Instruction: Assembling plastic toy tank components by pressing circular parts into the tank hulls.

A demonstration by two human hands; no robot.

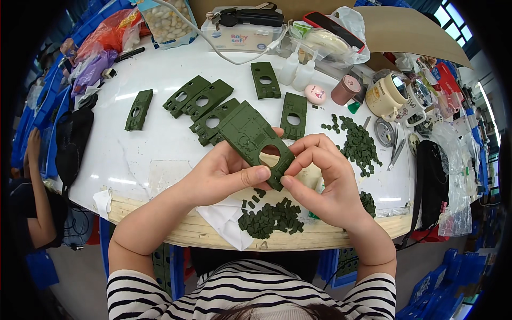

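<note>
A dark green plastic model vehicle hull with a round hole is tilted above the table. My left hand grips it, thumb along its near edge and fingers underneath. At the hull's near right corner my right hand is closed in a pinch; whatever small thing may be between thumb and forefinger is hidden. Below the hands lies a pile of small green pieces beside a white cloth. Another pile of small green pieces spreads to the right. Several similar hulls lie beyond my hands.
White squeeze bottles, a pinkish-brown canister and a beige mug stand at the back right. Tweezers lie on the right near a black pouch. A clear box and white cable are at the back.
</note>
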